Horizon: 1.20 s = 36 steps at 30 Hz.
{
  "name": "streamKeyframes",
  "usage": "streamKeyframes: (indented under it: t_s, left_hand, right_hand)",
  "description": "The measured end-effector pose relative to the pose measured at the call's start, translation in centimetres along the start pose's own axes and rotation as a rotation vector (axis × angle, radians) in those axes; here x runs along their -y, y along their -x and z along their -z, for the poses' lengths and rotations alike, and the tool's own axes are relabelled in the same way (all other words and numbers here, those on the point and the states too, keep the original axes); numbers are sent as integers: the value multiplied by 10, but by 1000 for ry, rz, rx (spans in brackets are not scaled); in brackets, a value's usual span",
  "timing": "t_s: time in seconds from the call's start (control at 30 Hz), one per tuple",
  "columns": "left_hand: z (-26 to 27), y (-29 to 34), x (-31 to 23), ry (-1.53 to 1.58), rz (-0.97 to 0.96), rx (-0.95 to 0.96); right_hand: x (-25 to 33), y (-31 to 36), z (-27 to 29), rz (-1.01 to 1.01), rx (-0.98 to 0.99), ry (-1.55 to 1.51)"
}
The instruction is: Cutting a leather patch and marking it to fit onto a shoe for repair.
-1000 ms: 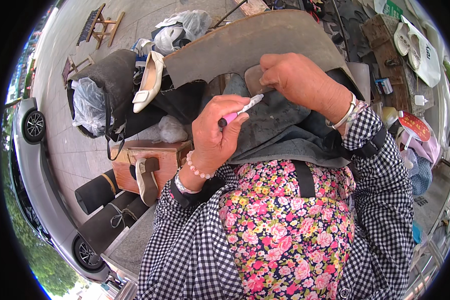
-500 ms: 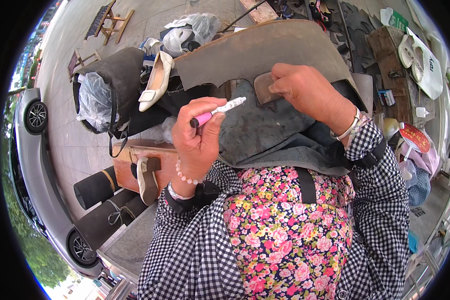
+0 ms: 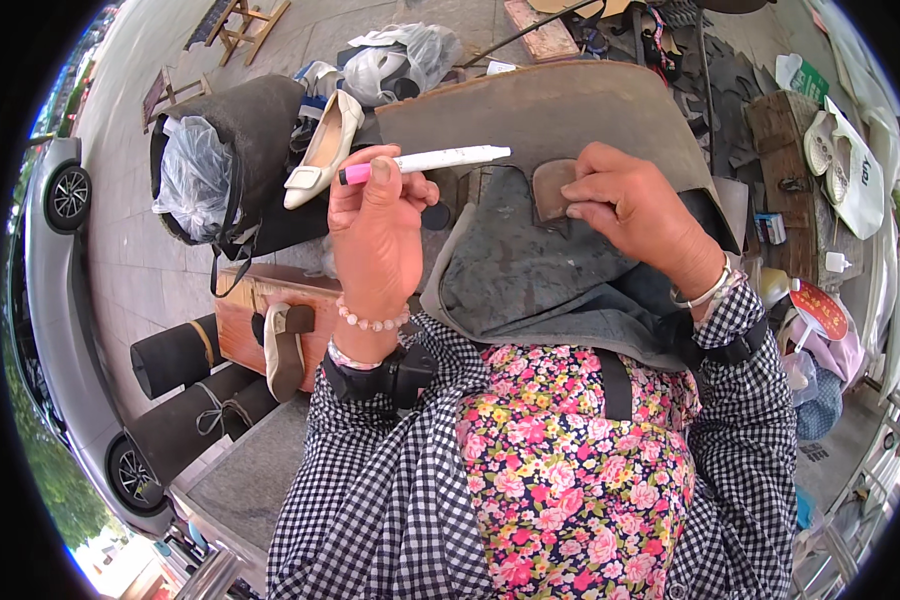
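Note:
My left hand [image 3: 378,235] is closed in a pinch on a white marker pen [image 3: 450,158] with a pink end. The pen lies nearly level, its white end pointing right. My right hand [image 3: 638,205] grips the right edge of a small brown piece [image 3: 549,188], squared off and rounded at the top, its material unclear. Below it, a dark grey cloth [image 3: 530,255] covers my lap. Just beyond lies a large stiff brown sheet [image 3: 540,105] with a ragged near edge. A cream pump [image 3: 328,150] rests to the left of the pen.
At left, a dark bag [image 3: 260,135] holds clear plastic. A second shoe [image 3: 284,355] leans against a reddish wooden box [image 3: 240,325], near dark rolls [image 3: 175,355]. On the right, a wooden crate [image 3: 778,135] stands by pale shoes [image 3: 828,150]. A silver car [image 3: 65,330] is parked far left.
The marker has swung from a slant to nearly level and risen, with my left hand turned more upright. My right hand keeps by the brown piece. The whole view has shifted slightly.

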<state>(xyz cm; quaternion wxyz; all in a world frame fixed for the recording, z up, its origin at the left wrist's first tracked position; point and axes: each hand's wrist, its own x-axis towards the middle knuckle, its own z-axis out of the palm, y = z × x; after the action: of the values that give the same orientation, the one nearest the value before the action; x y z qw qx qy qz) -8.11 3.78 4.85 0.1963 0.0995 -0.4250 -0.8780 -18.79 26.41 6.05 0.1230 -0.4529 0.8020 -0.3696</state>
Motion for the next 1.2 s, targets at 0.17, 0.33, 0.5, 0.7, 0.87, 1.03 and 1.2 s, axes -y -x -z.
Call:
streamKeyframes:
  t_s: [0.17, 0.33, 0.5, 0.7, 0.87, 1.03, 1.2]
  left_hand:
    - [-11, -10, 3, 306, 245, 16]
    - [-34, -21, 10, 280, 384, 133]
    - [-52, -37, 34, 326, 477, 254]
    - [-60, -22, 72, 147, 412, 166]
    - [-60, -18, 74, -143, 354, 303]
    - [-59, -19, 71, -343, 325, 467]
    - [-66, -17, 72, -386, 220, 432]
  right_hand:
    - [-1, 1, 1, -10, -10, -53]
    - [11, 5, -5, -3, -5, 201]
    - [10, 7, -3, -23, -27, 160]
    - [2, 10, 2, 43, -104, 23]
    - [-5, 10, 21, -451, -115, -666]
    - [-5, 2, 22, -447, -253, -1112]
    - [-18, 0, 17, -365, -384, -1287]
